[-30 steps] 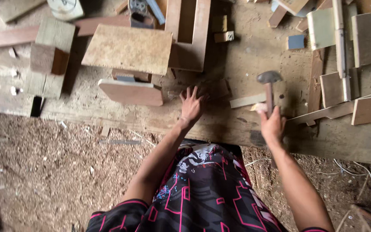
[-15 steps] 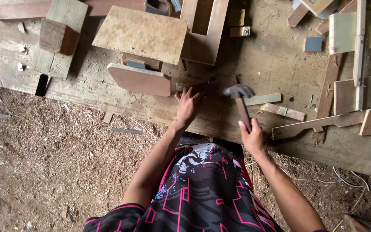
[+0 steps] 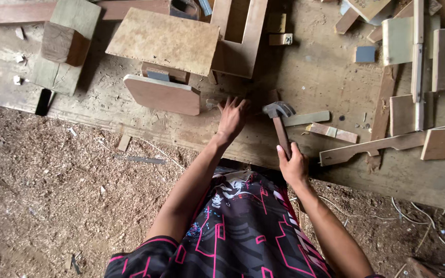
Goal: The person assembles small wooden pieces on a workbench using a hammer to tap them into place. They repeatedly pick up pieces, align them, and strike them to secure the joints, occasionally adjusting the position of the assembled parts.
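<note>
Nearest to me, at the bottom of the view, is my lap in black shorts with a pink and white pattern [image 3: 243,226], and both forearms reach up from it toward the workbench [image 3: 305,77]. Under and to the left of my legs the ground is covered in sawdust [image 3: 52,195].

My right hand [image 3: 293,166] is wrapped around the lower end of the wooden handle of a hammer [image 3: 280,126], fingers clamped on it. The handle runs away from me and the dark metal head sits just above the bench surface, near the front edge; I cannot tell whether the head touches the wood.

My left hand [image 3: 232,117] lies on the bench just left of the hammer head, palm down, fingers spread apart and pointing away from me. The fingertips rest near a small dark piece of wood on the bench; whether they pinch anything I cannot tell.

Just right of the hammer head lies a pale thin strip of wood [image 3: 307,119], and beyond it a short reddish offcut [image 3: 333,133]. A long notched batten [image 3: 372,146] runs off to the right.

Left of my left hand stands a reddish board with rounded corners [image 3: 163,95], and behind it a large pale chipboard panel [image 3: 163,40] rests on top of other pieces. Further back an open wooden frame [image 3: 238,38] lies flat. At the far left sit a greenish plank [image 3: 65,49] with a brown block [image 3: 60,44] on it, and at the far right several pale boards [image 3: 423,46] lie in a loose group.
</note>
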